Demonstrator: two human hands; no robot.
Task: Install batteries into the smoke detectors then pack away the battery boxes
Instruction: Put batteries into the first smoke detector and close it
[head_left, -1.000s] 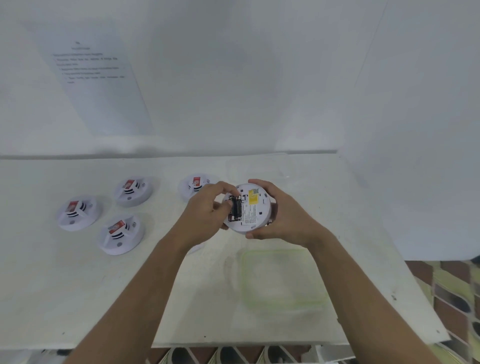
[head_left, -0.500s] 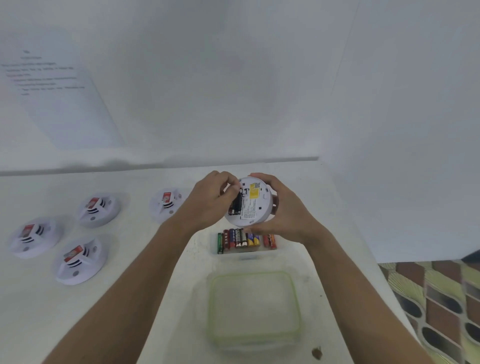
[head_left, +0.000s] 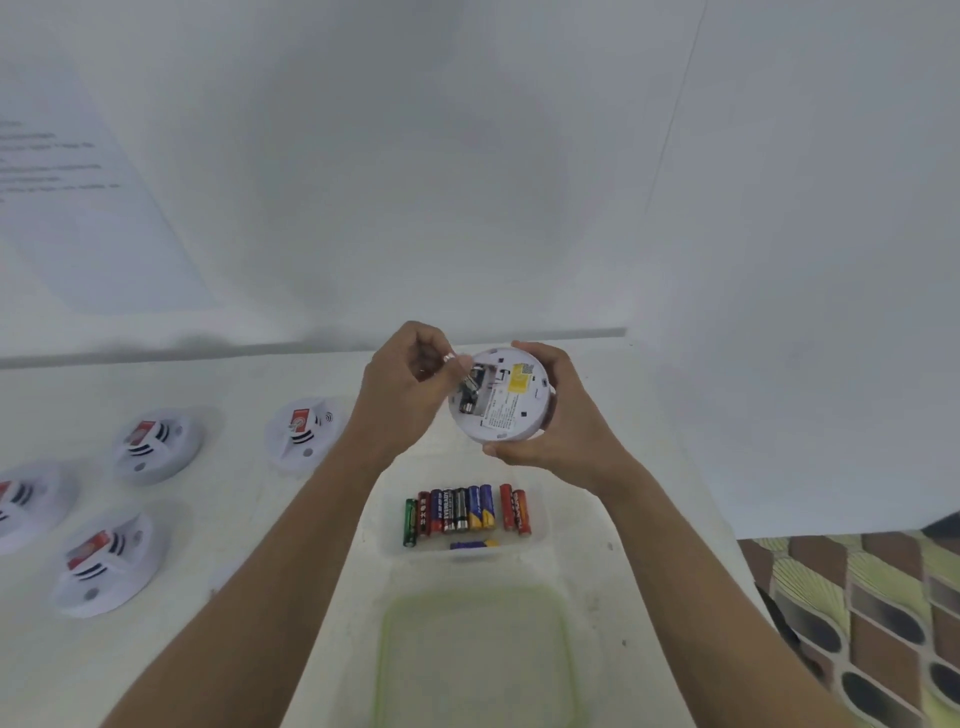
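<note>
My right hand (head_left: 558, 415) grips a white round smoke detector (head_left: 511, 397), back side toward me, above the table. Its battery bay at the left is uncovered and dark cells show in it. My left hand (head_left: 410, 387) pinches a battery (head_left: 470, 378) with its fingertips at that bay; one end pokes out near my thumb. Below, a clear battery box (head_left: 537, 525) holds a row of several coloured batteries (head_left: 465, 512), with one more lying crosswise in front.
Several other white smoke detectors with red stickers lie on the white table (head_left: 249, 499) at the left, the nearest (head_left: 301, 434) beside my left forearm. A green-rimmed clear lid (head_left: 475, 660) lies in front of the box. White walls stand behind and at the right, and the table's right edge meets a patterned floor (head_left: 857, 613).
The view has swung right and down, bringing the battery box into sight. My left hand's fingers have shifted from pressing into the bay to pinching a battery at its upper end.
</note>
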